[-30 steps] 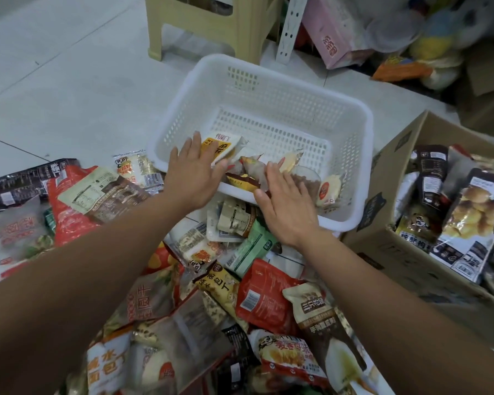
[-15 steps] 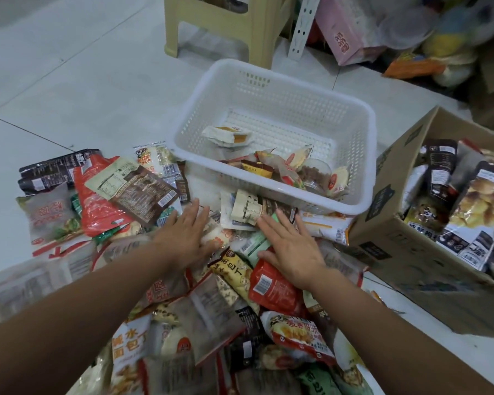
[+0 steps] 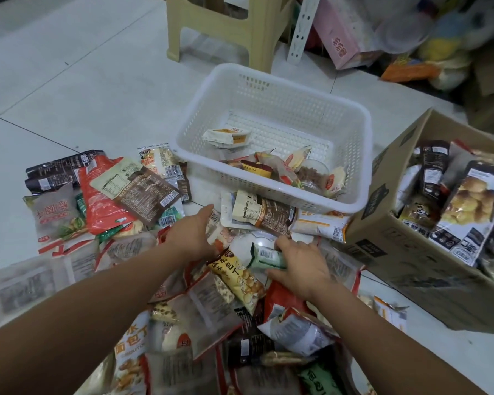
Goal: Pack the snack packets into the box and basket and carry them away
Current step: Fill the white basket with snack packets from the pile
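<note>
A pile of snack packets [image 3: 131, 195] covers the floor in front of me. The white perforated basket [image 3: 362, 155] sits behind the pile with several small packets in its near right corner. To the right stands an open cardboard box [image 3: 388, 252] stuffed with packets. My right hand [image 3: 300, 266] grips a small green packet [image 3: 265, 256] in the middle of the pile. My left hand [image 3: 191, 235] lies on the pile with fingers stretched toward a small orange-and-white packet [image 3: 220, 238]; what its fingers do underneath is hidden.
A beige plastic stool [image 3: 240, 27] stands behind the basket. Pink boxes [image 3: 337, 38], bags and soft toys crowd the back right. A brown-and-cream packet [image 3: 263, 212] leans against the basket's near wall. Grey tiled floor [image 3: 69, 81] lies open to the left.
Both hands came back from the basket to the pile. The right hand, flat on the packets half a second ago, now holds the green packet. The left hand reached farther right.
</note>
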